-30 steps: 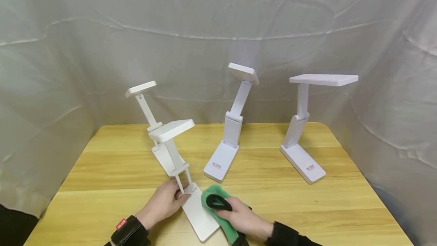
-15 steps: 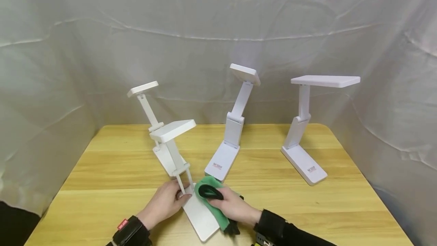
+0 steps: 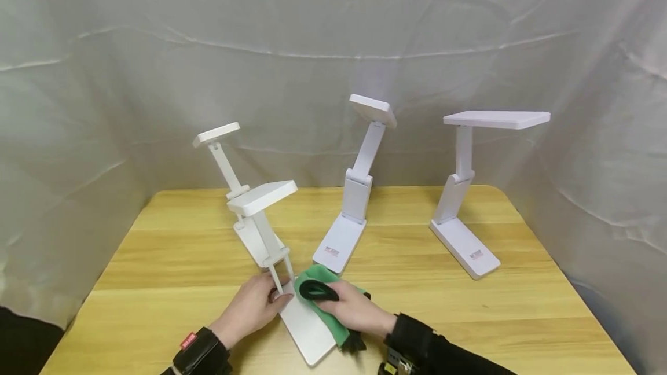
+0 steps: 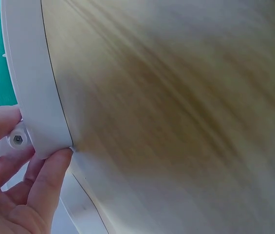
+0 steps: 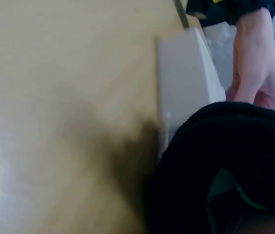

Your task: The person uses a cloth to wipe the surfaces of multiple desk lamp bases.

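A white folding desk lamp stands unfolded at the front of the table, its head raised over the arm. My left hand grips the hinge end of its base; in the left wrist view, the fingers pinch the base's end corner beside a hinge screw. My right hand holds a folded green cloth with a dark edge against the right side of the base. In the right wrist view the dark part of the cloth covers much of the base, and the right fingers are mostly hidden.
Three more white desk lamps stand unfolded behind: one at back left, one in the middle, one at right. The left one's base ends close behind the front lamp. A grey curtain hangs around the wooden table.
My right hand has slid the cloth a little left and up along the base toward the hinge. My left hand keeps its hold and the lamps stay in place.
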{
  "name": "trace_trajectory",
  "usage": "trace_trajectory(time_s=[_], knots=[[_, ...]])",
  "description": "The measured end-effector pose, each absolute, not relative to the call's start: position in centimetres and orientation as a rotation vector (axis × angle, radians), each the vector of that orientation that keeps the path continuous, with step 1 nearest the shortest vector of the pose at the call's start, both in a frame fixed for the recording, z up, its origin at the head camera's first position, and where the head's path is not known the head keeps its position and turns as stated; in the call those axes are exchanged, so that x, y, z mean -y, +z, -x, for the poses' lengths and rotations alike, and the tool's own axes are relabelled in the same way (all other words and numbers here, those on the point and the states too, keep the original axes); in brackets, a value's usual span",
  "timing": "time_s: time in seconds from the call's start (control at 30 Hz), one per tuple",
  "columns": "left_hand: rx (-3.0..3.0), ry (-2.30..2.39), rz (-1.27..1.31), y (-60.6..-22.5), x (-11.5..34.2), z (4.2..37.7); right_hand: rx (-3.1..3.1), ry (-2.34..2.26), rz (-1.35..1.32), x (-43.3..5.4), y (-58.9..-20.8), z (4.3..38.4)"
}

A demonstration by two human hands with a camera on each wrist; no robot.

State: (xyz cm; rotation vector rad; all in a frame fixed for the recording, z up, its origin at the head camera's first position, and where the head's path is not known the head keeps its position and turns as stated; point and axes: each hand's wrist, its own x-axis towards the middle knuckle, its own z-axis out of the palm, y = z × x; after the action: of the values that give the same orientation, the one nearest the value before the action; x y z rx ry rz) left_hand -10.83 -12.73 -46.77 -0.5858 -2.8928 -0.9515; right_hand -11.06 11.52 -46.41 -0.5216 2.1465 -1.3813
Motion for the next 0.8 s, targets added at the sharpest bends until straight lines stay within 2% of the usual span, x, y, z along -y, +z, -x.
trace_trajectory(time_s=[0.13,0.4,0.67,0.8], knots=[[2.888,-0.948,0.604,-46.8,12.6,11.0,-2.142,-1.381,0.514,-11.7,-46.4,11.1],[2.898,-0.923,0.582,-46.9,12.7,10.8,-2.021,-1.418,0.5,-14.4,-46.6,7.8],[2.88,-0.93,0.619,-47.1,12.8,10.8,-2.159,-1.365,0.528,-11.4,-46.4,10.9],[2.871,-0.942,0.634,-46.9,12.7,11.0,-2.194,-1.372,0.549,-11.3,-46.5,10.7]])
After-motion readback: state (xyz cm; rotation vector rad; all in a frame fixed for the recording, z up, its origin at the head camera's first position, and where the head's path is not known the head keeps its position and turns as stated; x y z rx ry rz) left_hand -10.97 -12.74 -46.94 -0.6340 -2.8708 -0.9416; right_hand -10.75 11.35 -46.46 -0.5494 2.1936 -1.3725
